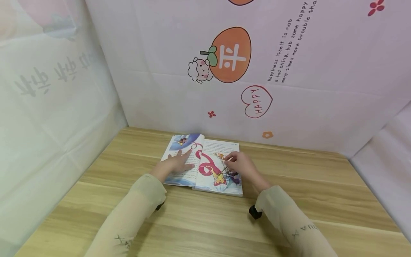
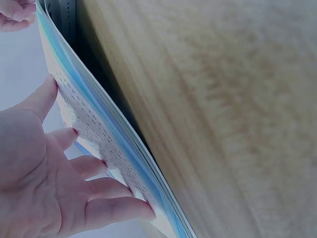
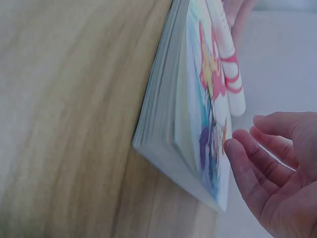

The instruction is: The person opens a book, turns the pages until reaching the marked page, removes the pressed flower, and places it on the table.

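An illustrated book (image 1: 213, 144) lies spread on the wooden table, with print and a pink ribbon-like drawing across both pages. My left hand (image 1: 174, 164) rests on the left page, fingers spread; the left wrist view shows its fingertips on the printed lines of that page (image 2: 89, 119). Over the right page is my right hand (image 1: 240, 165), near the outer edge. In the right wrist view its fingers (image 3: 242, 161) are loosely bent beside the page, and nothing shows between them. The thick page block (image 3: 161, 99) stays flat under the right page.
The wooden table (image 1: 205, 221) stretches out on both sides of the book. A printed cloth (image 1: 173, 71) hangs behind it, close to the book's far edge. Another cloth (image 1: 57, 117) hangs at the left. A dark wrist device (image 1: 255, 212) shows under the right sleeve.
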A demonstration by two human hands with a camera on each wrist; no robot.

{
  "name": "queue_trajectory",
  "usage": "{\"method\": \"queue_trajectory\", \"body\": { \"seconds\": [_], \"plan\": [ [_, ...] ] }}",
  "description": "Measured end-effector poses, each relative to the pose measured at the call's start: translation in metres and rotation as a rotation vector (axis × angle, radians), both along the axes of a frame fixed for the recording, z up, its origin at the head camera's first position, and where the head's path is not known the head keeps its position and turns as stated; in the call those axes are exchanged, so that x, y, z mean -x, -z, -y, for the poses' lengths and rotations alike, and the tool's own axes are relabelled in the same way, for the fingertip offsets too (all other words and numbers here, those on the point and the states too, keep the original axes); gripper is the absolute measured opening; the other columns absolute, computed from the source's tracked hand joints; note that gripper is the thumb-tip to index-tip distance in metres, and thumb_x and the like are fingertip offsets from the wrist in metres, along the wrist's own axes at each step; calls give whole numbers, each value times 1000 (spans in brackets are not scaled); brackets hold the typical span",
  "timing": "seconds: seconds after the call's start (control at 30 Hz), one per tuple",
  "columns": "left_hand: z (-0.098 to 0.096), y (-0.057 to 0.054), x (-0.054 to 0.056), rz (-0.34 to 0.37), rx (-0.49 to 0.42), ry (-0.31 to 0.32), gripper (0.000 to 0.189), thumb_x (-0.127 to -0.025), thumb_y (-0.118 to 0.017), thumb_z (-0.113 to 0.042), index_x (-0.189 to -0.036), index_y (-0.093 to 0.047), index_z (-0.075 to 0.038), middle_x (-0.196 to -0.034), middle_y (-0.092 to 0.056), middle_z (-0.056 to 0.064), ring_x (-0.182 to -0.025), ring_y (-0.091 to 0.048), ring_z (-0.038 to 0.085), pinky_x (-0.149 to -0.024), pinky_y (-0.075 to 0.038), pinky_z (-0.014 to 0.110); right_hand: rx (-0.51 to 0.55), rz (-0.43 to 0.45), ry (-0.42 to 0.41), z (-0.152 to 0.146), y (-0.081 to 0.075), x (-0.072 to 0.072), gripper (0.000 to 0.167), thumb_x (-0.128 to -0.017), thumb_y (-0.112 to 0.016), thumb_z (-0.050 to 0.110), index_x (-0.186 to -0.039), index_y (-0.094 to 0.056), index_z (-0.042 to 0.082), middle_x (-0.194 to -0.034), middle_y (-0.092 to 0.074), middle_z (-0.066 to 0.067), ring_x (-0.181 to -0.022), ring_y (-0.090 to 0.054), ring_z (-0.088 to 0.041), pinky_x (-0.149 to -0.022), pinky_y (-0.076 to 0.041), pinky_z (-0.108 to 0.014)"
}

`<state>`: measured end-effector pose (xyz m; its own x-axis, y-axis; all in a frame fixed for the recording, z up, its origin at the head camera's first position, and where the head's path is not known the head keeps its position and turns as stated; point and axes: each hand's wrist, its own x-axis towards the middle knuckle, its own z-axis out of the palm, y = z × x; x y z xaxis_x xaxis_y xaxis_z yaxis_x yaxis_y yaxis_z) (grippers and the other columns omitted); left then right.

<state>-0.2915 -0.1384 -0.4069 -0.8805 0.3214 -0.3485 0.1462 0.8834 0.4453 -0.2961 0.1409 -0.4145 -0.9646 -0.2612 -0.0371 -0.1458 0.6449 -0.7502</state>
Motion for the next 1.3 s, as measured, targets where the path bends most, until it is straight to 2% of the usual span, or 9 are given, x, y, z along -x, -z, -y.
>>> {"method": "queue_trajectory", "body": {
  "seconds": [0.2, 0.33, 0.5, 0.67, 0.87, 1.1, 1.3],
  "plan": [
    [0, 1, 0, -4, -5, -4, 77, -109, -48, -41, -166, -8, -9, -168, -14, 23, -155, 1, 39, -120, 4, 65, 41, 80, 16, -4, 6, 9, 16, -101, -66, 10, -106, -70, -4, -87, -70, -13, -71, -69, -19, -65, -61, -32],
    [0, 2, 1, -8, -6, -2, 77, -109, -48, -41, -166, -8, -9, -168, -14, 23, -155, 0, 40, -120, 4, 65, 14, 114, 14, -3, 6, 11, 15, -100, -68, 12, -100, -69, -3, -84, -70, -12, -70, -67, -17, -65, -61, -32],
    [0, 2, 0, -8, -7, -1, 77, -109, -48, -41, -166, -7, -9, -168, -14, 23, -155, 1, 40, -119, 4, 65, -77, 147, 11, 0, 4, 14, 19, -97, -73, 18, -94, -67, 0, -79, -65, -9, -65, -63, -16, -62, -58, -29],
    [-1, 2, 0, -13, -1, 0, 77, -109, -47, -41, -166, -7, -8, -167, -14, 24, -155, 0, 40, -119, 4, 66, -198, 141, -25, 4, 2, 20, 25, -95, -76, 23, -85, -66, 3, -71, -63, -4, -59, -58, -14, -58, -52, -28],
    [-1, 1, -1, -21, 11, 6, 76, -109, -46, -41, -165, -6, -8, -167, -15, 24, -155, 0, 40, -119, 3, 66, -243, 134, -36, 8, 1, 22, 27, -94, -77, 21, -74, -67, 5, -64, -60, -2, -54, -55, -12, -55, -52, -27],
    [-2, 0, -2, -14, 9, -1, 76, -109, -46, -41, -166, -6, -9, -167, -13, 24, -155, 1, 40, -119, 4, 66, -207, 160, -3, 7, 3, 24, 20, -93, -77, 16, -78, -72, 2, -64, -60, -1, -55, -53, -11, -54, -49, -23],
    [-1, 1, -2, -12, 3, 0, 76, -109, -46, -41, -165, -6, -8, -167, -13, 25, -155, 1, 41, -119, 3, 66, -201, 186, 14, 6, 1, 25, 19, -91, -78, 16, -83, -75, 0, -66, -61, -2, -56, -54, -11, -54, -51, -22]
  ]
}}
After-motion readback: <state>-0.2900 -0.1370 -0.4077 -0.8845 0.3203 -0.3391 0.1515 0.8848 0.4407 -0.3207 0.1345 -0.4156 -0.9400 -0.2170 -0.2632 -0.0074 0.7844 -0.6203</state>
